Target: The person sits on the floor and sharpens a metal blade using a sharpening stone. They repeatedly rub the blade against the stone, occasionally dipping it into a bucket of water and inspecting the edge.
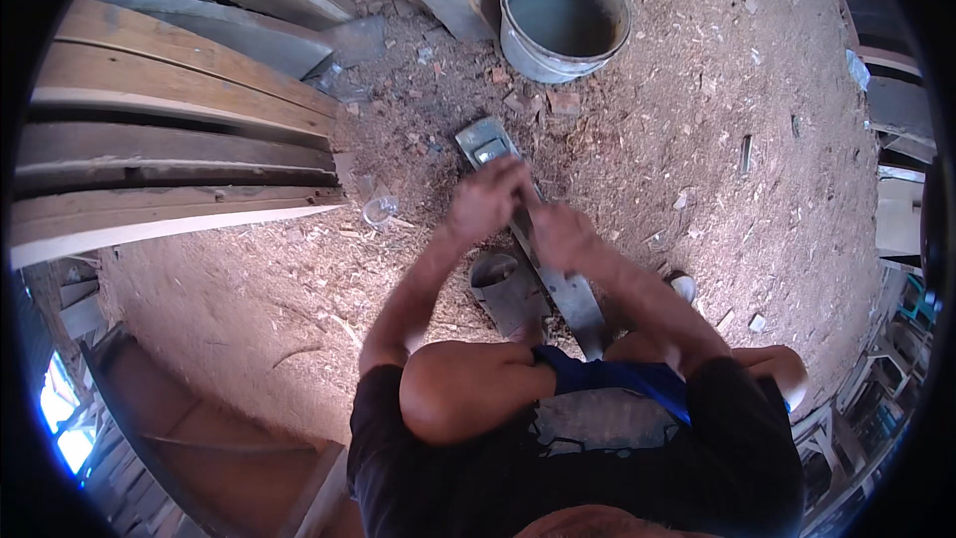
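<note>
A long narrow wooden board point(570, 301) slants away from between my legs across the ground. Near its far end lies a small grey rectangular block point(490, 150), which looks like a sharpening stone. My left hand point(486, 201) is closed just over the near side of this block, fingers pressed down together. Close behind it on the right, my right hand point(564, 236) is closed above the board. Both hands are slightly smeared, and whatever they grip is hidden under the fingers. Left of the board stands a round open tin point(494, 270) on a flat piece.
A white bucket point(514, 48) holding murky water stands beyond the board. Stacked planks point(199, 144) jut in from the left. A clear plastic cup point(379, 209) lies near their ends. Wood shavings and brick bits point(564, 104) litter the ground. Wooden furniture parts point(891, 364) line the right edge.
</note>
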Available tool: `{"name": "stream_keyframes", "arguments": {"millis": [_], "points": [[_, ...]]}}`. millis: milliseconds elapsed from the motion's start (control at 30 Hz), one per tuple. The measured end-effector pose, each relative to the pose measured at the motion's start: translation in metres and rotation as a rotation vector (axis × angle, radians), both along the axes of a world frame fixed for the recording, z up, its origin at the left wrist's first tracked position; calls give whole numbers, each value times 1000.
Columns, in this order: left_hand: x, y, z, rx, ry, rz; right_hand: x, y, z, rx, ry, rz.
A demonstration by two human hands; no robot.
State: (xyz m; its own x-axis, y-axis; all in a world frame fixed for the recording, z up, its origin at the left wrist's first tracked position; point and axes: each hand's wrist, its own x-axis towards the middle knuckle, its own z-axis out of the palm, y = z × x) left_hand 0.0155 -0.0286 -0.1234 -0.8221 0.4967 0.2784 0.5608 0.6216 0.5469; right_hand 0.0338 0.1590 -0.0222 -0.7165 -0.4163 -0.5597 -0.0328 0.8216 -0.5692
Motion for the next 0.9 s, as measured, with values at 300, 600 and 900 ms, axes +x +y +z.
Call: {"name": "stream_keyframes", "arguments": {"millis": [300, 600, 900], "points": [[90, 24, 17, 18, -192, -75, 91, 31, -10, 45, -205, 18], [-47, -36, 56, -28, -253, 40, -58, -21, 57, -151, -291, -67], [69, 6, 12, -10, -59, -53, 69, 13, -2, -40, -221, -52]]}}
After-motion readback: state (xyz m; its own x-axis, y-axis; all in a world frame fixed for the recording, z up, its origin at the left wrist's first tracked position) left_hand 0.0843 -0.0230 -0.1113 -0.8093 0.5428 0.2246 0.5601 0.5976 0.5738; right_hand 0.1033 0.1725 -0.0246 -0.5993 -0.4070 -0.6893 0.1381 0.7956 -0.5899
